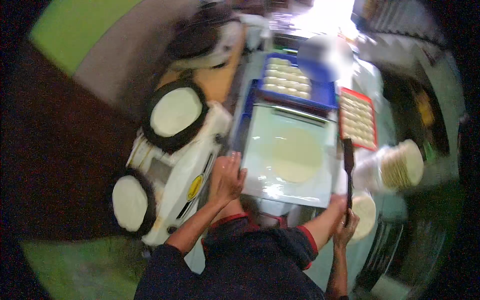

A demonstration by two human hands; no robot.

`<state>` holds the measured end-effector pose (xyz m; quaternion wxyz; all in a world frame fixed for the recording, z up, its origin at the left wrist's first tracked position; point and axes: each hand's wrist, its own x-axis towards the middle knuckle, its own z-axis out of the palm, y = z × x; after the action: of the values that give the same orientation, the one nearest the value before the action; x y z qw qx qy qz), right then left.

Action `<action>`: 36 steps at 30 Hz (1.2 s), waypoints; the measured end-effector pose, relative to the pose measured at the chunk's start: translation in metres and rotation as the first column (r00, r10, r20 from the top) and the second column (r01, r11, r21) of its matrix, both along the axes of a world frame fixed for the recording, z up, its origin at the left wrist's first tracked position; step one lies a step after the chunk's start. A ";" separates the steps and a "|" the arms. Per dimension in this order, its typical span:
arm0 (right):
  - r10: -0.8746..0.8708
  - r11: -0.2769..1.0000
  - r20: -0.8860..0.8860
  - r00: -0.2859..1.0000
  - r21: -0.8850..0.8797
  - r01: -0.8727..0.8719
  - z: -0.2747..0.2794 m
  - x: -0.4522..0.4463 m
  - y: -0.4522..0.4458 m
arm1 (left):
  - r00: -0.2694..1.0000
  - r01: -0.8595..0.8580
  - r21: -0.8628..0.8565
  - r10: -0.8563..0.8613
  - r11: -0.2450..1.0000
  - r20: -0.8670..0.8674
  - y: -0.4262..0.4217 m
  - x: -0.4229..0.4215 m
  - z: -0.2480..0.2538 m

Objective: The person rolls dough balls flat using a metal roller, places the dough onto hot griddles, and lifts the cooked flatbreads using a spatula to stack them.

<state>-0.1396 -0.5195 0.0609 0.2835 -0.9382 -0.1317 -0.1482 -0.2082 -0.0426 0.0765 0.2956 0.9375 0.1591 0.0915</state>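
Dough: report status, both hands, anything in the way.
Right hand gripping dark tool. Left hand at knee, no tool seen. Dough flat on board, nothing over it.

Right-hand grip (346, 229) hides the handle end of the dark paddle (348, 160); finger detail smeared. Left-hand grip (229, 179) is right at the edge of the board (320, 196); can't tell if they touch. Round sheet (297, 157): upper outline too faint to trace. Blurred gray patch (326, 57) masks part of the blue tray (325, 92). Yellow label (195, 187) unreadable. Disc stack (400, 165) too smeared to count. Background up top lost in glare (325, 17). Right forearm (340, 272) and dark shirt (230, 280) cut off at bottom.
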 end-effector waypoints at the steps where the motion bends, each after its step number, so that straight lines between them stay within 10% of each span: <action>1: 0.201 0.980 0.103 0.974 -0.025 -0.200 0.029 0.014 0.056 | 0.997 -0.026 0.123 0.016 0.992 0.081 0.006 -0.018 -0.007; 2: 0.351 0.935 0.045 0.935 0.042 -0.353 0.051 0.016 0.112 | 0.996 -0.069 -0.111 0.075 0.991 0.046 0.004 -0.034 -0.004; 6: 0.780 0.614 -0.246 0.576 0.123 -0.779 0.129 -0.014 0.308 | 0.988 0.067 0.031 -0.070 0.997 0.136 0.028 -0.082 -0.012; 7: 0.851 0.479 -0.251 0.461 0.012 -0.877 0.148 -0.029 0.343 | 0.993 0.091 0.209 -0.074 0.974 -0.090 0.030 -0.097 -0.016; 10: 0.935 0.146 -0.315 0.164 -0.080 -0.986 0.175 -0.061 0.397 | 0.938 -0.058 -0.448 0.202 0.892 0.280 0.034 -0.128 0.015; 13: 0.911 0.011 -0.408 0.058 -0.118 -0.993 0.206 -0.072 0.398 | 0.938 -0.291 -0.394 0.340 0.872 0.061 0.025 -0.180 -0.007; 17: 0.815 -0.039 -0.563 0.137 -0.288 -0.957 0.217 -0.076 0.419 | 0.900 -0.413 -0.322 0.435 0.852 -0.002 0.019 -0.236 -0.025; 20: 0.925 -0.047 -0.365 0.105 -0.386 -0.921 0.161 -0.074 0.488 | 0.879 -0.429 -0.498 0.475 0.753 -0.038 0.016 -0.250 -0.015; 27: 0.867 -0.467 -0.157 -0.473 0.075 -0.881 0.073 -0.155 0.630 | 0.901 -0.407 -0.420 0.432 0.811 -0.038 0.007 -0.255 -0.009; 31: 0.863 -0.372 -0.211 -0.460 0.351 -0.859 0.109 -0.158 0.633 | 0.885 -0.454 -0.361 0.459 0.815 -0.078 0.008 -0.269 -0.007; 36: 0.886 -0.431 -0.104 -0.452 0.176 -0.885 0.118 -0.144 0.639 | 0.922 -0.367 -0.353 0.387 0.861 -0.016 0.016 -0.267 -0.004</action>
<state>-0.2833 0.1195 0.1789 0.2891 -0.3944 -0.8331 0.2585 -0.4755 -0.0267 0.0726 0.4378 0.8179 0.3446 0.1439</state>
